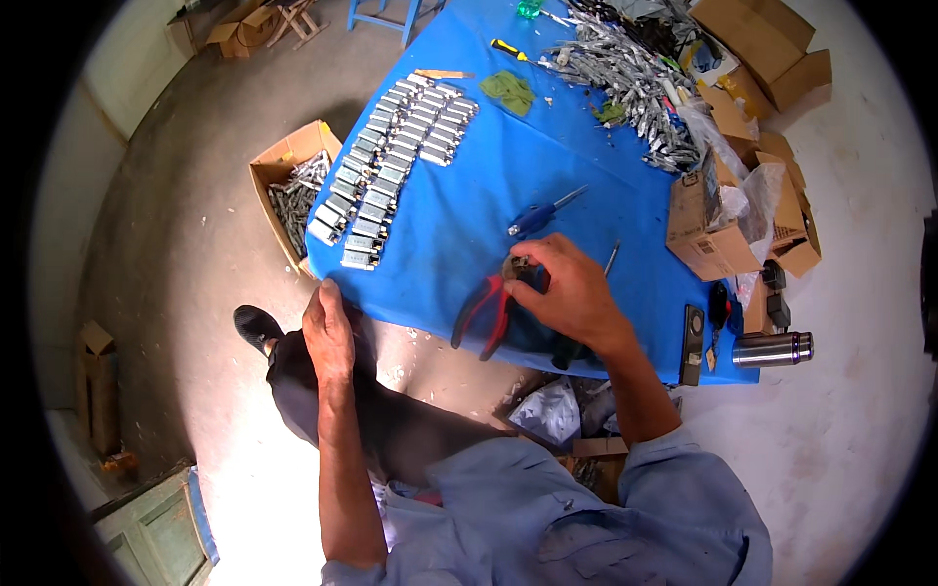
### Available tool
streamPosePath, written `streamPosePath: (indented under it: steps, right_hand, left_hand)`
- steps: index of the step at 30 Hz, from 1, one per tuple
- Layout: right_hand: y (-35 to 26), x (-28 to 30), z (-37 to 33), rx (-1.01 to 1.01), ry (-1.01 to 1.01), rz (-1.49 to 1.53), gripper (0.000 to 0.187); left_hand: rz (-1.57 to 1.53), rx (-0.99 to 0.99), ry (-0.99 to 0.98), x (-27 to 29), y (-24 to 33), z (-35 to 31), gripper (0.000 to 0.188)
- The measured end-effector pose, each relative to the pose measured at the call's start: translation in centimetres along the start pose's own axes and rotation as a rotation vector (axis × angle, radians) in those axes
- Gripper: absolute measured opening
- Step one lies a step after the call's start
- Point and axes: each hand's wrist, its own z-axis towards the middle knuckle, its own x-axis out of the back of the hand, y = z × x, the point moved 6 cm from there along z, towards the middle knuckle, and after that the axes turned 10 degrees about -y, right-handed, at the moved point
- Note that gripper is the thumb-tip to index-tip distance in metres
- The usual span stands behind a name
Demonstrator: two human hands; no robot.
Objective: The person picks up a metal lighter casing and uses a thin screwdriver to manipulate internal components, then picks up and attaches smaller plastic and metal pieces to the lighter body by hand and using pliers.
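Note:
My right hand is closed over the head of a pair of pliers with red and black handles. The handles point toward the table's near edge. Just beyond it, a blue-handled screwdriver lies on the blue cloth, and a second thin shaft shows to the right. At the table's left corner is my left hand, its thumb stretched out and nothing visible held. Its other fingers are partly hidden. Past it, small rectangular silver metal pieces lie in rows.
A heap of metal parts covers the far right, beside cardboard boxes. A yellow-black screwdriver and green cloth lie beyond the rows. A steel flask sits at the right edge. An open carton of parts stands left.

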Motion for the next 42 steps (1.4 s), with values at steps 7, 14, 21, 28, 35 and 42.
streamPosePath:
  steps: [7,14,21,28,35,42]
  right_hand:
    - [1.4,-1.0,0.4,-0.098,0.043,0.088,0.022]
    - [3.7,-0.4,0.1,-0.126,0.072,0.115,0.019]
    - [5.8,1.0,0.5,-0.238,0.135,0.399,0.017]
    - [3.2,-1.4,8.0,-0.035,0.112,0.529,0.013]
    - [2.7,-6.9,14.7,0.042,0.185,0.718,0.014]
    - [2.9,-7.8,15.4,0.13,0.242,0.565,0.014]
  left_hand:
    - [0.012,-0.007,-0.008,0.1,0.8,0.1,0.061]
    - [0.045,0.006,-0.032,0.0,0.4,0.6,0.06]
    - [0.018,0.027,-0.037,0.1,0.0,0.8,0.059]
    - [0.003,0.044,-0.04,-0.1,0.4,0.8,0.059]
    - [-0.015,0.072,-0.052,-0.1,-0.7,0.9,0.058]
    - [-0.02,0.083,-0.07,-0.2,-0.6,1.1,0.059]
